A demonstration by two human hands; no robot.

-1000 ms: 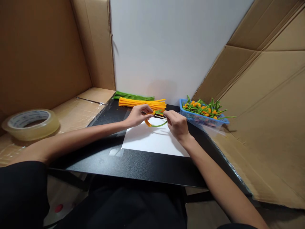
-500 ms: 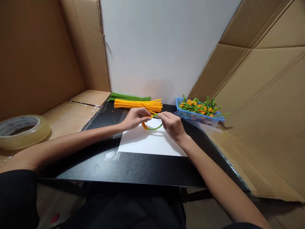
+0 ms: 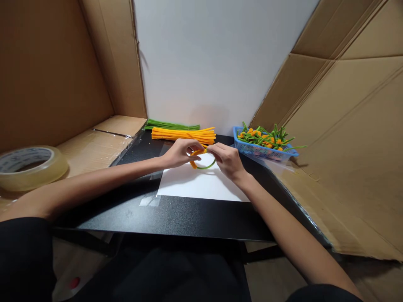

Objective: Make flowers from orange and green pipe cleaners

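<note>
Over the white sheet of paper (image 3: 195, 184), both hands are at a loop of pipe cleaner (image 3: 206, 167), green along its lower right and wrapped in orange on the left. The thumb and forefinger of my left hand (image 3: 180, 153) are curled around the orange part near the top, which shows between them. My right hand (image 3: 229, 162) pinches the loop at its upper right, where orange meets green; its fingertips hide the exact join. The two hands' fingertips almost meet.
Behind the hands lie a bundle of orange pipe cleaners (image 3: 179, 134) and a green bundle (image 3: 170, 125). A blue basket (image 3: 262, 151) at right holds several green-and-orange pieces. A tape roll (image 3: 58, 170) sits at left on cardboard. Cardboard walls flank the black table (image 3: 176, 220).
My left thumb and forefinger have loosened a little, and more of the orange part shows between them. My right hand keeps its pinch. The view has tilted slightly.
</note>
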